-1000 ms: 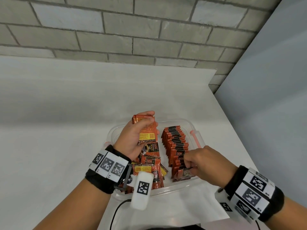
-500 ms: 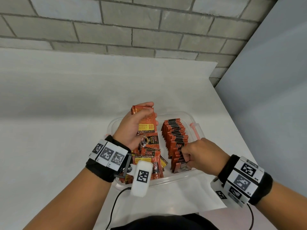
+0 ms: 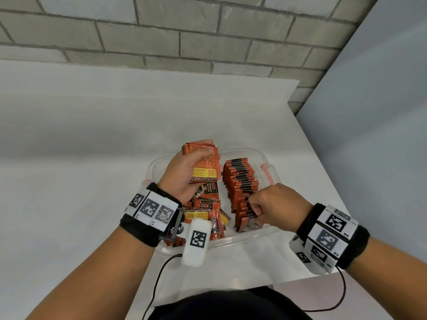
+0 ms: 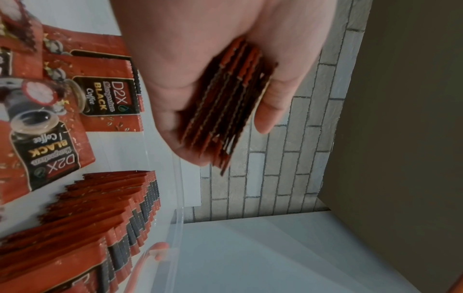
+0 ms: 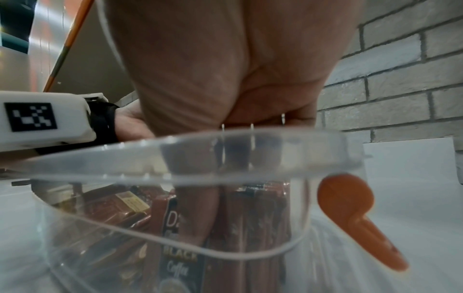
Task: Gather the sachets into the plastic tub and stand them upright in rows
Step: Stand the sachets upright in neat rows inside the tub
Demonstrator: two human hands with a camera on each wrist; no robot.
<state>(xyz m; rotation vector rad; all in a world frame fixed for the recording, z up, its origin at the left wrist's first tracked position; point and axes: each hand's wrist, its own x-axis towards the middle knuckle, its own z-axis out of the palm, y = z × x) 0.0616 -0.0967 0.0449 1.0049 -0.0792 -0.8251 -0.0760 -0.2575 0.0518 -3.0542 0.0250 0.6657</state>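
Observation:
A clear plastic tub [image 3: 245, 240] sits on the white table near its right edge. My left hand [image 3: 184, 172] grips a stack of red sachets [image 3: 204, 163] above the tub's left half; the left wrist view shows the stack's edges [image 4: 225, 111] between thumb and fingers. A row of upright sachets [image 3: 240, 179] fills the right half. My right hand [image 3: 275, 204] is curled at the near end of that row, pinching sachets [image 3: 248, 214] there. Loose sachets [image 3: 208, 211] lie flat in the tub's left half. The right wrist view looks through the tub wall [image 5: 175, 158] at sachets [image 5: 250, 228].
The tub has orange clips [image 3: 268, 174] on its sides, one seen close [image 5: 350, 214] in the right wrist view. A brick wall [image 3: 184, 33] runs behind the table and a grey panel [image 3: 369, 135] stands to the right. The table's right edge [image 3: 323, 172] is close to the tub.
My right hand has shifted slightly farther along the near end of the upright row. The left hand keeps holding its stack in the same place over the tub.

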